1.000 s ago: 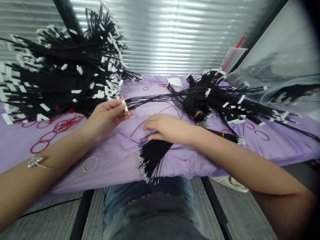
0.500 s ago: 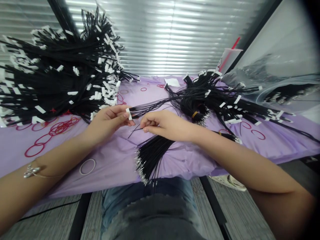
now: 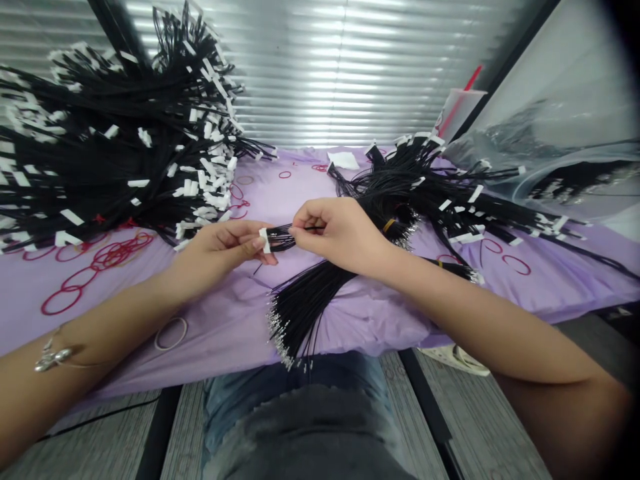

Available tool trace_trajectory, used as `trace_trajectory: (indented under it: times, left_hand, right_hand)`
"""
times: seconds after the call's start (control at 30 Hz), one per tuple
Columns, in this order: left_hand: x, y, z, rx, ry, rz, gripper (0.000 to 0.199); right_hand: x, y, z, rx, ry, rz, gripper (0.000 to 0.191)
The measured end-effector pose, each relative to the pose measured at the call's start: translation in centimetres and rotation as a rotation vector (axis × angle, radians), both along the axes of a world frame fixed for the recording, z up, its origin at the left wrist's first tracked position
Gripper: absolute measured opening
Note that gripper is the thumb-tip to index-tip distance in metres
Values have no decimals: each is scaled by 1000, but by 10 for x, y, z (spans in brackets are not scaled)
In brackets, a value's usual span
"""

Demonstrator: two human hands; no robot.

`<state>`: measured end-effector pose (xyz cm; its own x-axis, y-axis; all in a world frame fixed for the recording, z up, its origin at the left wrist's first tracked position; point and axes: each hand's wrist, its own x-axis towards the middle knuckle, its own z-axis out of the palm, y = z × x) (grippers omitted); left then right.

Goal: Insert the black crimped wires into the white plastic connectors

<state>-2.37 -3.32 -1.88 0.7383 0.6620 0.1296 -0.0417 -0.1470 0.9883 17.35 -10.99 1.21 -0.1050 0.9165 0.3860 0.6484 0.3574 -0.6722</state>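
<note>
A white connector point(image 3: 265, 241) with several thin black wires point(image 3: 282, 237) running out of its right side is pinched between the thumb and fingers of my left hand point(image 3: 227, 245). Just right of it, my right hand point(image 3: 340, 233) closes its fingertips on those wires; how many it grips is hidden. Below my right hand a loose bundle of black wires point(image 3: 305, 303) fans out on the purple cloth point(image 3: 220, 333), its silver metal tips point(image 3: 280, 333) near the table's front edge. One short wire end shows on the cloth below the connector.
At the left rises a large pile of black cables point(image 3: 110, 160) with white connectors. More cables point(image 3: 440, 183) lie at the right, beside a plastic bag point(image 3: 565, 153) and a cup with a red straw point(image 3: 460, 110). Red rubber bands point(image 3: 117, 253) and a pale ring point(image 3: 171, 334) rest on the cloth.
My right hand has moved up and slightly right, from a single loose wire to the wires beside the connector. My left hand has shifted slightly right and down, still holding the connector.
</note>
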Motion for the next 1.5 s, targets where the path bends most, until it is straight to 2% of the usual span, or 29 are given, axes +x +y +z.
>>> trace_trajectory:
  times: [0.17, 0.63, 0.8, 1.0, 1.4, 1.5]
  left_hand:
    - [-1, 2, -2, -59, -39, -56, 20]
    - [0, 2, -4, -138, -83, -70, 24]
    - [1, 3, -5, -160, -85, -67, 21]
    - [2, -3, 1, -207, -90, -46, 22]
    - [1, -4, -1, -156, -35, -30, 21]
    - [3, -3, 0, -139, -58, -14, 20]
  right_hand:
    - [0, 0, -1, 17, -3, 13, 13]
    - [-2, 1, -6, 35, -28, 23, 12]
    - [-4, 4, -13, 94, 10, 29, 13]
    - [-3, 3, -11, 97, 90, 28, 16]
    - [-5, 5, -16, 203, -117, 101, 13]
    - [-3, 1, -8, 345, -222, 84, 18]
